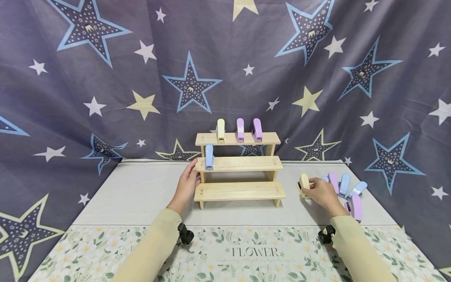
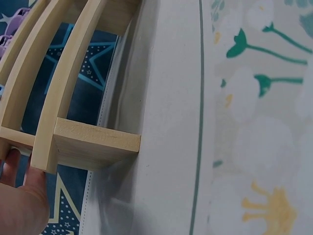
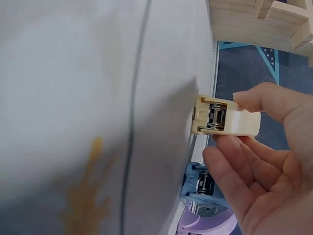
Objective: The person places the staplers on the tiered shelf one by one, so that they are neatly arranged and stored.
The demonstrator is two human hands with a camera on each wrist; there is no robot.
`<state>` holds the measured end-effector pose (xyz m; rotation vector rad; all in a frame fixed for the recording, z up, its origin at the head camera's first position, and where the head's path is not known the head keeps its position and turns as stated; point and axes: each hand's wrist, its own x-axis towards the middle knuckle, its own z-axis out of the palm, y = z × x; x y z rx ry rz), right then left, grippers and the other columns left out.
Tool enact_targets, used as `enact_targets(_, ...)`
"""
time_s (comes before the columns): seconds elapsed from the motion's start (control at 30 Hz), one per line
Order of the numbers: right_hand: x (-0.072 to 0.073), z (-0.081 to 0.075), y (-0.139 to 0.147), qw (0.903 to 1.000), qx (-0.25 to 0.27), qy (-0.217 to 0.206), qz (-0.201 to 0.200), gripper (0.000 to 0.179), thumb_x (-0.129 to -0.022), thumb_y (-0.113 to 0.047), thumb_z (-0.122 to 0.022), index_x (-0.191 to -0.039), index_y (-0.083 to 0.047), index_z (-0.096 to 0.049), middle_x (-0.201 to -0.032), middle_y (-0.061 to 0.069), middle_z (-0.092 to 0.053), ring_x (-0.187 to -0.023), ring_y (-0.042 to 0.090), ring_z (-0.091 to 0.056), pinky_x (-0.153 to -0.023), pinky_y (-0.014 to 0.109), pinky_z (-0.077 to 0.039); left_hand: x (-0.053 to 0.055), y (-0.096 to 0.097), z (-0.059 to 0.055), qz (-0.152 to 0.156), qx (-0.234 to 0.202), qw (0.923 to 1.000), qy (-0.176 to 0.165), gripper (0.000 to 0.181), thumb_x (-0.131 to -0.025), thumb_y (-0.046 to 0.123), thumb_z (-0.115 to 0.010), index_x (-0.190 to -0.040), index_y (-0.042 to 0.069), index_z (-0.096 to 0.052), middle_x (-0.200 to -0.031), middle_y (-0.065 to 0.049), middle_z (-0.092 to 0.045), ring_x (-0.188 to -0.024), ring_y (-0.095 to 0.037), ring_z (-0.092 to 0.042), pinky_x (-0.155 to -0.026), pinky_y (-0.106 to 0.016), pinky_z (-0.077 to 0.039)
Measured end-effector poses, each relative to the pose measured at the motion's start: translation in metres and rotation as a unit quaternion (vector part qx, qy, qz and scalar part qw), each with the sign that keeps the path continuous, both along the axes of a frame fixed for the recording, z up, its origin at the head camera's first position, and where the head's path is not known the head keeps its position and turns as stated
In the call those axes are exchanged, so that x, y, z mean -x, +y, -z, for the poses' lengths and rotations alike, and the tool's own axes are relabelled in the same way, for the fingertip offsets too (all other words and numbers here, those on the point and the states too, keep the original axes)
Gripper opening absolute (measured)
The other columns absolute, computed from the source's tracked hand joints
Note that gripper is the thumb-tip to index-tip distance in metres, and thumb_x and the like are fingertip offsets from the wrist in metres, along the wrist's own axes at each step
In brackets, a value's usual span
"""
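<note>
A three-tier wooden stand (image 1: 239, 191) is on the table. My left hand (image 1: 186, 183) grips its left end at the middle tier, thumb and fingers about the wood in the left wrist view. My right hand (image 1: 323, 194) pinches a cream-yellow hole punch (image 3: 244, 122) between thumb and fingers, upright and right of the stand. On the top tier are a yellow hole punch (image 1: 220, 130) and two purple hole punches (image 1: 240, 130). A blue hole punch (image 1: 209, 156) stands at the middle tier's left end.
Close by my right hand, several blue hole punches (image 1: 344, 185) and purple hole punches (image 1: 356, 207) are grouped on the table. A floral cloth (image 1: 246, 270) covers the table's front. Behind the stand hangs a star-patterned curtain (image 1: 225, 51).
</note>
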<state>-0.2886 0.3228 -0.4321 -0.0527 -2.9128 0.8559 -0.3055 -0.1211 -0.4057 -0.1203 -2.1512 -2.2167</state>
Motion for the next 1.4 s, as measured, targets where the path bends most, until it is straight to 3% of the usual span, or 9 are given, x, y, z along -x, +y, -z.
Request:
enact_targets(0.17,-0.001,-0.002,0.000,0.9998,0.004,-0.018,-0.007,0.058,-0.088,-0.025,-0.071,-0.128,0.014,-0.054,-0.104,0.025,-0.068,-0.090,0.035,-0.064,-0.070,0.042,-0.054,0.014,-0.003,0.018,-0.005,-0.012,0.9999,0.004,0.049,-0.112,0.019,-0.032,-0.159,0.010,-0.027,-0.160,-0.019,-0.029,-0.139,-0.041,-0.038,-0.115,-0.048,-0.035)
enact_targets(0.33,-0.003,-0.005,0.000,0.9994,0.007,-0.031,-0.014,0.057,-0.088,-0.026,-0.072,-0.125,0.014,-0.055,-0.100,0.023,-0.067,-0.086,0.032,-0.062,-0.067,0.038,-0.052,0.017,-0.003,0.025,-0.011,-0.005,0.9999,0.013,0.048,-0.112,0.021,-0.032,-0.159,0.013,-0.029,-0.159,-0.018,-0.031,-0.138,-0.041,-0.040,-0.114,-0.048,-0.036)
enact_targets(0.67,-0.004,-0.008,0.000,0.9991,-0.009,-0.035,-0.024,0.055,-0.089,-0.028,-0.070,-0.121,0.015,-0.057,-0.103,0.027,-0.066,-0.090,0.037,-0.063,-0.074,0.048,-0.055,0.017,-0.002,0.025,-0.022,0.007,0.9997,0.011,0.047,-0.112,0.022,-0.033,-0.158,0.014,-0.031,-0.158,-0.015,-0.034,-0.138,-0.036,-0.043,-0.112,-0.045,-0.040)
enact_targets(1.1,-0.002,-0.005,0.004,0.9993,0.011,-0.024,-0.026,0.052,-0.089,-0.029,-0.070,-0.117,0.013,-0.058,-0.100,0.022,-0.067,-0.079,0.026,-0.064,-0.065,0.034,-0.054,0.014,-0.003,0.022,-0.023,0.033,0.9992,0.003,0.047,-0.112,0.025,-0.033,-0.159,0.019,-0.031,-0.157,-0.012,-0.036,-0.136,-0.032,-0.045,-0.111,-0.042,-0.042)
enact_targets(1.4,-0.006,-0.018,-0.001,0.9994,0.018,0.017,-0.026,0.052,-0.091,-0.030,-0.067,-0.121,0.011,-0.059,-0.102,0.022,-0.067,-0.086,0.031,-0.063,-0.068,0.035,-0.053,0.014,-0.003,0.020,-0.015,0.023,0.9996,0.004,0.047,-0.112,0.025,-0.033,-0.158,0.018,-0.032,-0.157,-0.014,-0.036,-0.137,-0.033,-0.044,-0.112,-0.043,-0.041)
